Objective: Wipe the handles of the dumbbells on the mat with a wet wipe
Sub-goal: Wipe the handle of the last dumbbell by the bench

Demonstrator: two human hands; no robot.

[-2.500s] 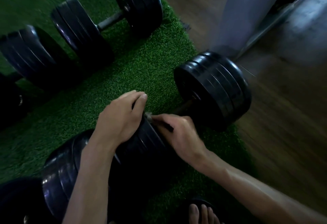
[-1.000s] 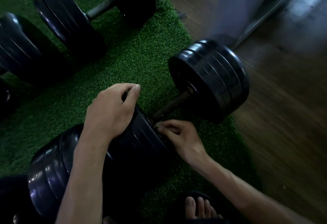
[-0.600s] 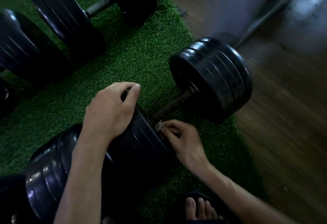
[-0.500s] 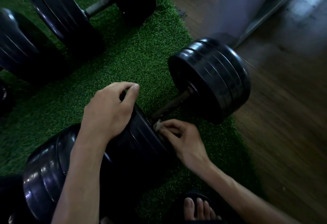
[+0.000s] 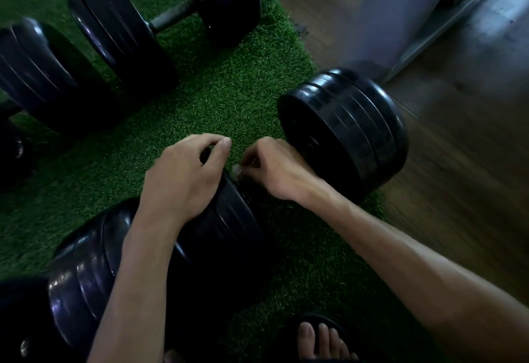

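A black dumbbell lies on the green turf mat, with its far plate stack to the right and its near plate stack under my arms. My left hand rests curled over the top edge of the near stack. My right hand is wrapped over the handle between the stacks and hides it. It pinches a small pale wet wipe, of which only a corner shows by the fingertips. A second dumbbell, its bare handle visible, lies at the back.
More black plate stacks crowd the left side, and another sits at the lower left. Brown wooden floor borders the mat on the right, with a grey machine frame beyond. My sandalled foot stands on the mat at the bottom.
My right hand has moved up from the near end of the handle and now covers its whole length with the wipe. My left hand has stayed on the near plates.
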